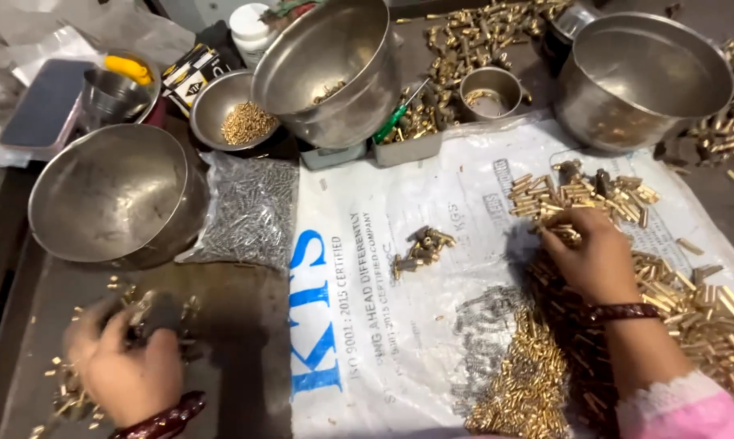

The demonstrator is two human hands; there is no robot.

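Right hand [596, 262] on brass pieces [582, 197] — four steel bowls [115, 195].

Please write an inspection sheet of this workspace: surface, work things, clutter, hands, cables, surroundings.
Surface: white printed sack spread on a dark table.
Work things: brass pieces heaped on the sack; more brass bits lower left; a small pile mid-sack.
Clutter: steel bowls, bag of grey screws, white bottle, green screwdriver.
Hands: left hand blurred, among the bits; right hand with fingers in the brass pieces.
Cables: nothing seen.
Surroundings: plastic wrap upper left.
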